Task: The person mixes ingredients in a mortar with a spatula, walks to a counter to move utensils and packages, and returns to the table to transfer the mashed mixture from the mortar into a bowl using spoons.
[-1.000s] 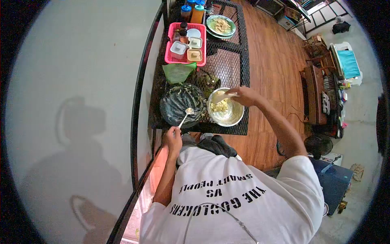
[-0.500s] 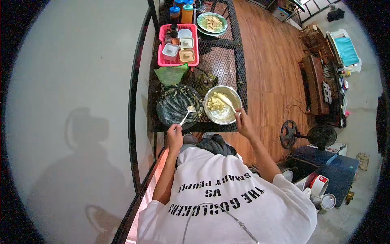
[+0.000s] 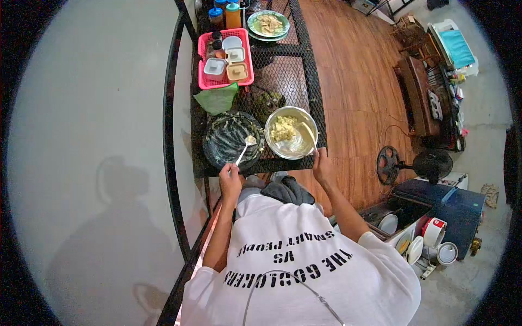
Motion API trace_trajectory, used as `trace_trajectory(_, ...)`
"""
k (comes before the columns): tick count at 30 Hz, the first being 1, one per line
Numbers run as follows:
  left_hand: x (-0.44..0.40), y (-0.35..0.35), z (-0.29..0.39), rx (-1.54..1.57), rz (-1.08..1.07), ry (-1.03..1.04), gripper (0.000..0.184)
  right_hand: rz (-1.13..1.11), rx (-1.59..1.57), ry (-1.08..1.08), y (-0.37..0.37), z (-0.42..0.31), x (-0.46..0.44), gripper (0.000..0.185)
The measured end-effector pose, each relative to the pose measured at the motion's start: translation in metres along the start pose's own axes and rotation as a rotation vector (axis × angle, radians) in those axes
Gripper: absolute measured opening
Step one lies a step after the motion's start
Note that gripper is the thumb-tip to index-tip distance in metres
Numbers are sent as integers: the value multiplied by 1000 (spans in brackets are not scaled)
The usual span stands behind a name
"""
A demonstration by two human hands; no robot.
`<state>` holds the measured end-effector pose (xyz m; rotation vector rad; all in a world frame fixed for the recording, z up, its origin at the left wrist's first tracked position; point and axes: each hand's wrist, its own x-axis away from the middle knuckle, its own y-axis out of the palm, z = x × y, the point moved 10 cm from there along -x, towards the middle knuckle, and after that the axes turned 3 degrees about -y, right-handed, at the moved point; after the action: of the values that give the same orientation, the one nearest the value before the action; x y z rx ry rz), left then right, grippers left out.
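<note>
My left hand [image 3: 230,182] is closed around the handle of a spoon [image 3: 242,152], whose bowl carries a pale dab. The spoon's head is over a dark stone mortar [image 3: 220,146] smeared with pale yellowish residue. On the right, my right hand [image 3: 322,163] grips a pale spatula [image 3: 310,132] that leans against the right inner side of a metal bowl [image 3: 268,142]. A lumpy yellow mash [image 3: 283,129] fills the far left part of that bowl, and whitish smears coat its bottom.
A green leaf piece [image 3: 217,99] lies beyond the mortar on the black mesh table [image 3: 322,117]. Farther back are a pink basket [image 3: 202,70] of small containers, stacked plates [image 3: 285,27] with food, and several bottles [image 3: 233,16]. A wall stands left; a fan [image 3: 432,164] stands right.
The spatula has swung from across the mash to the bowl's right side, more upright. My left hand keeps the spoon over the mortar. The whole view has shifted slightly.
</note>
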<state>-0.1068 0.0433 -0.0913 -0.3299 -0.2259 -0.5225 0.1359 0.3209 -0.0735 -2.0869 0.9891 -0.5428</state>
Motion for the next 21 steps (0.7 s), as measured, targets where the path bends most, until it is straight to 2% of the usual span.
trace_trajectory(1,-1,2,4,0,-4,5,29,76,-130,-11,-4,4,-3,18)
trace_trajectory(3,1,3,18,-85,38,87,27,158,-89,-89,-7,0,-3,20)
trace_trajectory(5,8,15,57,-237,-30,88,22,-15,-481,323,16,21,7,22)
trace_trajectory(6,7,26,62,-259,-57,190,20,-14,-482,325,16,17,8,22)
trace_trajectory(8,12,51,89,-361,-180,255,20,-97,-730,561,34,26,22,22)
trace_trajectory(11,22,98,109,-439,-396,475,17,-153,-829,702,32,11,35,24)
trace_trajectory(14,20,129,92,-556,-462,613,11,-179,-928,752,32,11,44,23)
trace_trajectory(15,19,130,98,-569,-449,644,9,-153,-970,829,30,14,50,22)
trace_trajectory(21,7,139,87,-631,-424,607,12,-152,-961,866,22,31,63,22)
